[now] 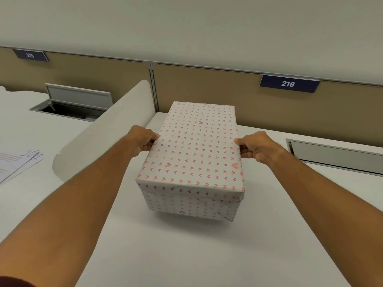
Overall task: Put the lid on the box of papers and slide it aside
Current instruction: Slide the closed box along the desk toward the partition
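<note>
Box lidded, on desk; left hand, right hand grip clamped on lid sides.

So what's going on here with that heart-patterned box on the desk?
A person is holding the box with both bare hands, the left hand on its left side and the right hand on its right, gripping at the lid's edges. The lid, wrapped in the same heart paper, already sits on the box. The box rests on the white desk, near the beige partition marked 216. Sliding it aside is not yet done.
</note>
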Tool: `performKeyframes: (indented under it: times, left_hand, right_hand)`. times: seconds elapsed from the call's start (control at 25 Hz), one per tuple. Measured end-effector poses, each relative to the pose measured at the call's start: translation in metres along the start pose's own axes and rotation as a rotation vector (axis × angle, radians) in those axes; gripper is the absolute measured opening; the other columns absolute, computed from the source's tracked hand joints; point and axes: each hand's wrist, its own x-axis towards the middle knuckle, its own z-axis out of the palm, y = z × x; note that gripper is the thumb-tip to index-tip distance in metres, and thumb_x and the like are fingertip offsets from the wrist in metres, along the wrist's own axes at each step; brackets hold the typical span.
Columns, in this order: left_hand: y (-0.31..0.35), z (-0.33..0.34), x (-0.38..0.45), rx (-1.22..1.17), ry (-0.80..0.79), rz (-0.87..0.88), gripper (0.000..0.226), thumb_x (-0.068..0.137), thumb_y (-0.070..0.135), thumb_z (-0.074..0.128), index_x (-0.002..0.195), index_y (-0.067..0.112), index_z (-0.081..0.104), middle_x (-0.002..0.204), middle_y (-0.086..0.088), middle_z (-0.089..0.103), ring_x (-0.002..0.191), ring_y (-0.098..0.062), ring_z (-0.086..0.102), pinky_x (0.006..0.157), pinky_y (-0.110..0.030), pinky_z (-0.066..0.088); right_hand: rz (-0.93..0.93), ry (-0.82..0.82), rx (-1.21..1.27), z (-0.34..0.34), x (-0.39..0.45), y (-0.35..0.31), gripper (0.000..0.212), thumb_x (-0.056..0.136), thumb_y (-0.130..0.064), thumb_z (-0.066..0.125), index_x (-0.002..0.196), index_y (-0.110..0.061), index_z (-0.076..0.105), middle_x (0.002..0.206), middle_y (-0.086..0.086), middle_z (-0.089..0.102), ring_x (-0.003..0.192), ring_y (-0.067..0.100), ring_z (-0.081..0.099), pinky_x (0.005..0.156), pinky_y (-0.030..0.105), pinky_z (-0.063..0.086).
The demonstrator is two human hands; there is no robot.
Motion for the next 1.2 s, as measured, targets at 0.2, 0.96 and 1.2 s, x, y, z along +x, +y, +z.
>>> performKeyframes:
  times: [0.2,0.96,1.2]
  left_hand:
    - [-0.004,-0.037,0.04,0.019,0.048,-0.019,0.011,0.088,0.016,0.068,0.087,0.007,0.062,0.084,-0.006,0.064,0.072,-0.021,0.063,0.069,-0.034,0.053]
    - [0.022,-0.077,0.096,-0.154,-0.023,-0.066,0.052,0.1,0.041,0.027,0.113,-0.002,0.055,0.104,-0.012,0.06,0.086,-0.025,0.059,0.087,-0.037,0.044]
    - [0.027,-0.078,0.099,-0.068,-0.039,-0.064,0.069,0.098,0.052,0.026,0.132,-0.004,0.048,0.132,-0.016,0.056,0.113,-0.033,0.056,0.102,-0.043,0.041]
  right_hand:
    - [0.015,-0.018,-0.003,0.059,0.023,-0.017,0.024,0.086,-0.015,0.069,0.105,-0.004,0.06,0.099,0.012,0.071,0.076,0.023,0.072,0.065,0.039,0.059]
    - [0.013,0.0,0.093,0.129,0.066,-0.048,0.023,0.085,-0.014,0.071,0.104,-0.006,0.06,0.104,0.011,0.071,0.08,0.022,0.072,0.08,0.047,0.06]
    - [0.081,-0.089,0.117,0.117,0.057,-0.053,0.045,0.088,-0.042,0.062,0.111,-0.004,0.056,0.103,0.015,0.07,0.082,0.028,0.072,0.069,0.042,0.061]
